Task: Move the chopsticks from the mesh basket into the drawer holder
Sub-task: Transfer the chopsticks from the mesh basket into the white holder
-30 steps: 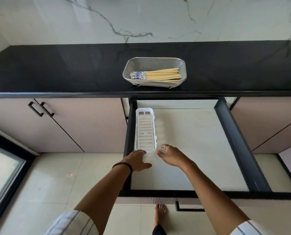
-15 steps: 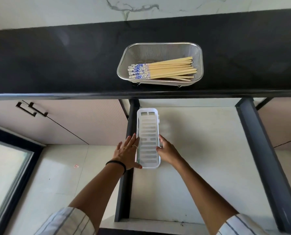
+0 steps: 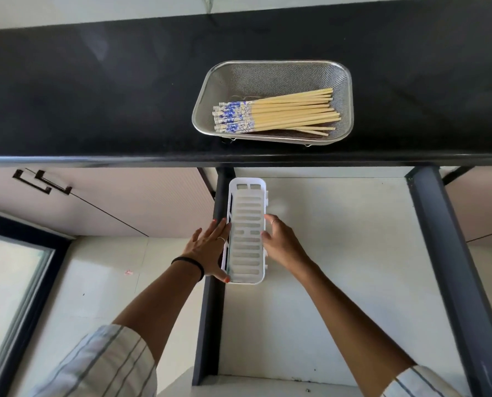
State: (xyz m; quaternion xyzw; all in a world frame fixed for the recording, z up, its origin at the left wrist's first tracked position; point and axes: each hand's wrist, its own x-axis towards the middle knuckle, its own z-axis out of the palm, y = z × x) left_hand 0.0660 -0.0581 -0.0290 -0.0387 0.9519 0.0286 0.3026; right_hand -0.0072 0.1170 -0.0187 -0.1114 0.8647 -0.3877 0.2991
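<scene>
A bundle of bamboo chopsticks [image 3: 279,113] with blue-and-white patterned ends lies in a steel mesh basket [image 3: 345,81] on the black countertop [image 3: 95,96]. Below it, a white slotted holder [image 3: 247,233] sits along the left side of the open drawer [image 3: 339,282]. My left hand [image 3: 209,249] rests flat with fingers spread against the holder's left wall. My right hand [image 3: 280,242] touches its right wall with fingers curled. Neither hand holds a chopstick.
The drawer has dark side rails, one at the left [image 3: 210,310] and one at the right [image 3: 451,267]. Cabinet doors with black handles [image 3: 42,183] are at the left. A dark-framed glass panel [image 3: 12,282] stands at the lower left over a tiled floor.
The view has moved closer and tilted down over the drawer. Both hands slid from the holder's near end up along its two sides.
</scene>
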